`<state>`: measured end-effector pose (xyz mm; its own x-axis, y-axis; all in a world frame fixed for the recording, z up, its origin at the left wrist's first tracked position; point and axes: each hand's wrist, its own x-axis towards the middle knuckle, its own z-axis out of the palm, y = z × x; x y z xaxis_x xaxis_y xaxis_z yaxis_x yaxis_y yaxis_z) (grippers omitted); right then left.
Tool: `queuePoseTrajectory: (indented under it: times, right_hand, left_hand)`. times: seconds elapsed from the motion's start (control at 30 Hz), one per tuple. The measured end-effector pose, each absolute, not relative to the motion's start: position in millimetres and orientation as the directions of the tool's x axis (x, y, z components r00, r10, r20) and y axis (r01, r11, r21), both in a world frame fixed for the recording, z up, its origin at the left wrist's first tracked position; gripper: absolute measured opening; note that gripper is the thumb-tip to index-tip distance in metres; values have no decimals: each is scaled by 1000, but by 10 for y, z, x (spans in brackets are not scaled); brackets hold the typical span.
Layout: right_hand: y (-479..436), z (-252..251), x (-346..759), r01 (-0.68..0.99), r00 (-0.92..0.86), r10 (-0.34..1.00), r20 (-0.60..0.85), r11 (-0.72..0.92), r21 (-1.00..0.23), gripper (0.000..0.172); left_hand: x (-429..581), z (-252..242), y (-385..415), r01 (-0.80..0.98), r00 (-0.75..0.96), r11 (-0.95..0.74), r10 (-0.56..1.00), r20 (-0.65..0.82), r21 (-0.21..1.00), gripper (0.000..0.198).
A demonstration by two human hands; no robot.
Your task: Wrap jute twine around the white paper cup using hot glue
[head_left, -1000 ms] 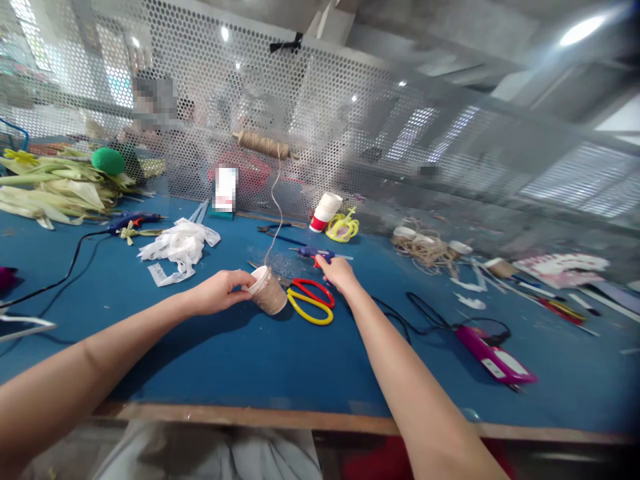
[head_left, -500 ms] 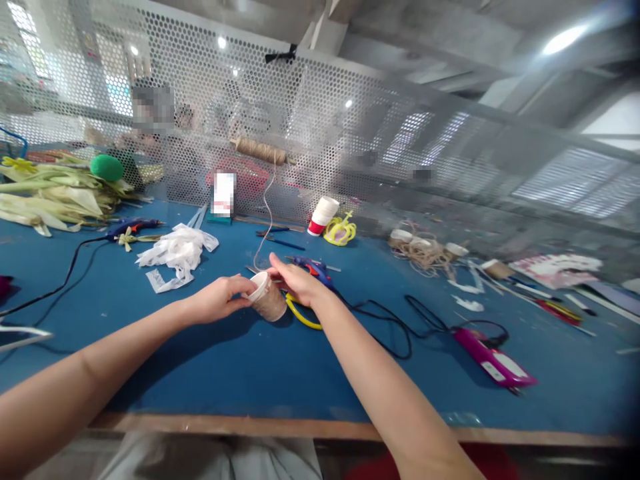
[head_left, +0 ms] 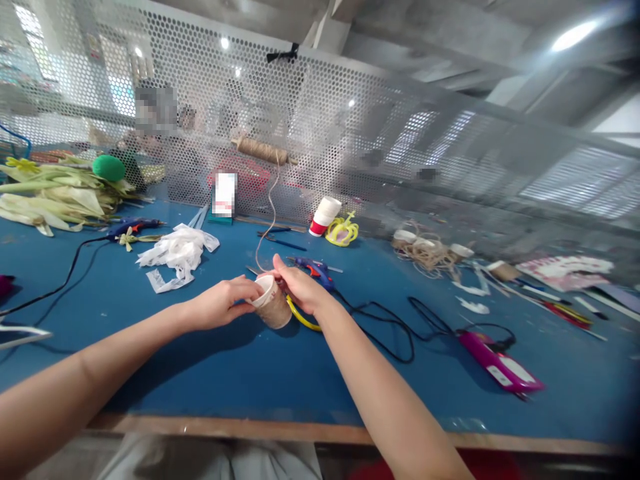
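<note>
My left hand [head_left: 227, 303] is closed on the rim of a paper cup [head_left: 276, 312], with fingertips inside its mouth. The cup tilts with its opening up and to the left, and brown twine wraps most of its side. On the cup's far right side, my right hand [head_left: 301, 288] has its thumb raised and its fingers closed near the rim, partly hidden. A strand of twine [head_left: 272, 200] hangs from a spool [head_left: 260, 151] on the mesh screen and runs down to the right fingers. A yellow curved handle [head_left: 305, 323] shows below that hand.
Beyond my right hand lies a blue glue gun [head_left: 316, 268]; its cord crosses the table toward a purple power strip [head_left: 500, 363]. White plastic strips [head_left: 180, 250] and corn husks [head_left: 60, 197] lie left. Stacked cups [head_left: 325, 215] stand by the mesh screen [head_left: 390, 133].
The cup and both hands have shifted slightly right and down. The left fingers reach a little further over the rim. The view has turned slightly.
</note>
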<state>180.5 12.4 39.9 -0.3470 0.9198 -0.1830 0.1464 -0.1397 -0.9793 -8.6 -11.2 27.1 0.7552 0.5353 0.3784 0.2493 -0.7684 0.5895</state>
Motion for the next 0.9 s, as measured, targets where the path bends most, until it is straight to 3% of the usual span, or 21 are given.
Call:
queuePoseTrajectory:
  times: [0.17,0.33,0.47,0.7,0.9]
  right_hand:
    - [135,393,1830,75,-362,905,-222,-209,-975,59]
    - [50,455,1856,-203,-396,915,-74,-166,-965,23]
    - [-40,547,1857,-301,-387,922,-24,-151,-941,11]
    - [-99,562,1821,-256,-376,925,45,-57,-965,28]
    - [-136,504,1754,-158,-395,916,74,11,-987,23]
  left_hand:
    - [-79,318,-145,243,785,-810,487,383,534,18]
    - [-90,323,-157,294,789,-770,530,312,566,18]
    - [-104,346,-176,283,750,-671,600,278,685,20]
    - [-106,377,-184,226,724,-599,631,279,768,17]
    - [-99,388,-198,232,724,-585,637,264,777,16]
